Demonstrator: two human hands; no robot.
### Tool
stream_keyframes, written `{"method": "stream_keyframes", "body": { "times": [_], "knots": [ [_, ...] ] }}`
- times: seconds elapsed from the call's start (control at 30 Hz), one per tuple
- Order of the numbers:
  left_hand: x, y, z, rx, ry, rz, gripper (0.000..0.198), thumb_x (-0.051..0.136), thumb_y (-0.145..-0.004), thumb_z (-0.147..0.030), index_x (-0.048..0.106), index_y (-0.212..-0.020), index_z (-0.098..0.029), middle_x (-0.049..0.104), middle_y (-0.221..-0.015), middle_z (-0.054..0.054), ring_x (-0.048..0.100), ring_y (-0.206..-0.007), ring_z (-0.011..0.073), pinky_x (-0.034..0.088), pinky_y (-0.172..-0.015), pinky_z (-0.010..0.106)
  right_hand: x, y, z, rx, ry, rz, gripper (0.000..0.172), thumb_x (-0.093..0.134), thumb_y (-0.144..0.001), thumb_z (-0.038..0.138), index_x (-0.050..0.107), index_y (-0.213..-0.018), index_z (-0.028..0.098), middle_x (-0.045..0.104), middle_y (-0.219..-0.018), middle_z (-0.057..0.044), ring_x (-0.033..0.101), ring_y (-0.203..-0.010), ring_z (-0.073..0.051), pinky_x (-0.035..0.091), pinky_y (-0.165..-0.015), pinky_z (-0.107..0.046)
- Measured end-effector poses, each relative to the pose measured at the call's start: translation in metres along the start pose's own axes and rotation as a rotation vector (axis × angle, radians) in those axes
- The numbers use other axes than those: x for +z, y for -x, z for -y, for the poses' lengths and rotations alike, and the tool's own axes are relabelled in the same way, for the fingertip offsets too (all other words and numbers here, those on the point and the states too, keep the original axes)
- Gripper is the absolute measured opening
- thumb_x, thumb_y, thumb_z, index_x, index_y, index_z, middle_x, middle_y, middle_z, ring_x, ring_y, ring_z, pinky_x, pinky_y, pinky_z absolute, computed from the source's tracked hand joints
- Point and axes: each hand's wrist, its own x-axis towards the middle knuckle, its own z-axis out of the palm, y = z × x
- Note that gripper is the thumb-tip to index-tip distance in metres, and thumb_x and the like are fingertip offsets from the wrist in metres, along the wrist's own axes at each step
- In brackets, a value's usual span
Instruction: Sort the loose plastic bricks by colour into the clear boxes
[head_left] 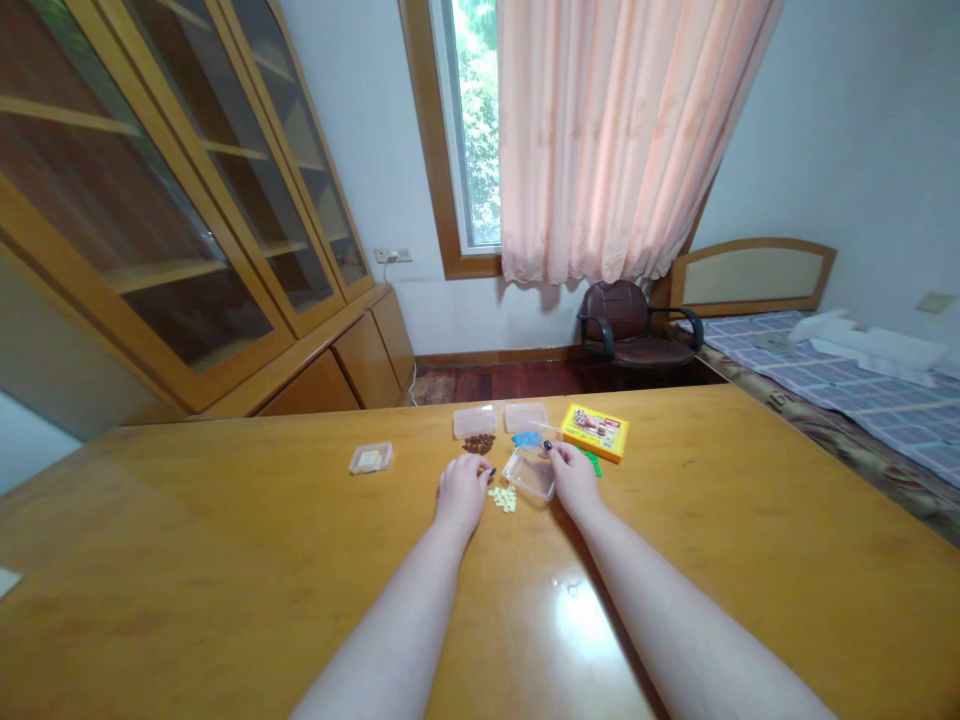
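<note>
Clear rectangular plastic box (529, 474) pinched by right hand (576, 479), close to loose pieces.
Left hand (460, 492) curled beside small cream pieces (504, 499); cannot tell whether it grips anything. Risk: a box swing could scatter the cream pieces or push them into the small blue pieces (526, 440) just beyond. Amber wooden desk (225, 560): far edge near; room to move lies left and nearside.

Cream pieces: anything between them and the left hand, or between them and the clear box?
Nothing visible either way. The cream pieces lie just right of the left hand, and the clear box, held by the right hand, is right beside them.
</note>
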Motion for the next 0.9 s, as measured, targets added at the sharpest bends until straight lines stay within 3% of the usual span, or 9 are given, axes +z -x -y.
{"method": "stream_keyframes", "body": {
  "times": [0.1,0.2,0.3,0.47,0.6,0.9],
  "knots": [
    [-0.002,0.003,-0.003,0.102,0.108,-0.096,0.014,0.052,-0.087,-0.022,0.065,-0.093,-0.021,0.064,-0.102,0.003,0.055,-0.098,0.0175,0.040,-0.089,0.030,0.003,0.002,-0.001,-0.036,0.013,0.053,0.031,0.053,-0.073,0.046,0.068,-0.074,0.019,0.069,-0.075,-0.005,0.059,-0.074,-0.023,0.042,-0.068,-0.031],
    [-0.003,0.005,-0.005,0.174,0.132,-0.053,0.020,0.052,-0.086,-0.022,0.065,-0.101,-0.025,0.063,-0.108,0.002,0.054,-0.102,0.0177,0.040,-0.092,0.032,0.004,0.002,-0.003,-0.051,0.010,0.078,0.030,0.053,-0.073,0.045,0.068,-0.074,0.019,0.069,-0.076,-0.005,0.060,-0.074,-0.023,0.042,-0.069,-0.031],
    [-0.003,0.006,-0.006,0.189,0.140,-0.058,0.027,0.051,-0.086,-0.020,0.063,-0.109,-0.026,0.062,-0.111,0.002,0.053,-0.104,0.0174,0.039,-0.094,0.032,0.001,-0.001,-0.004,-0.018,0.004,0.005,0.031,0.052,-0.073,0.045,0.067,-0.072,0.018,0.068,-0.073,-0.005,0.059,-0.070,-0.022,0.042,-0.065,-0.030],
    [-0.009,0.011,-0.012,0.257,0.112,0.053,0.019,0.051,-0.086,-0.025,0.068,-0.094,-0.024,0.065,-0.100,0.003,0.054,-0.097,0.0179,0.040,-0.090,0.032,-0.006,-0.007,-0.005,0.038,0.008,-0.080,0.038,0.050,-0.076,0.051,0.066,-0.073,0.017,0.065,-0.065,-0.004,0.056,-0.064,-0.021,0.040,-0.061,-0.028],
    [-0.012,0.015,-0.018,0.289,0.057,0.142,0.023,0.049,-0.086,-0.025,0.070,-0.094,-0.025,0.064,-0.102,0.004,0.052,-0.098,0.0193,0.038,-0.091,0.035,-0.008,-0.008,-0.004,0.025,-0.006,-0.117,0.043,0.050,-0.075,0.056,0.066,-0.072,0.017,0.064,-0.064,-0.003,0.055,-0.063,-0.020,0.039,-0.059,-0.027],
    [-0.007,0.013,-0.010,0.262,-0.006,0.128,0.032,0.049,-0.079,-0.014,0.072,-0.094,-0.030,0.064,-0.105,0.002,0.052,-0.099,0.0202,0.038,-0.091,0.036,-0.007,-0.007,-0.003,0.077,-0.023,-0.103,0.044,0.051,-0.073,0.059,0.066,-0.074,0.018,0.062,-0.059,-0.002,0.055,-0.061,-0.020,0.039,-0.058,-0.027]
  ]
}}
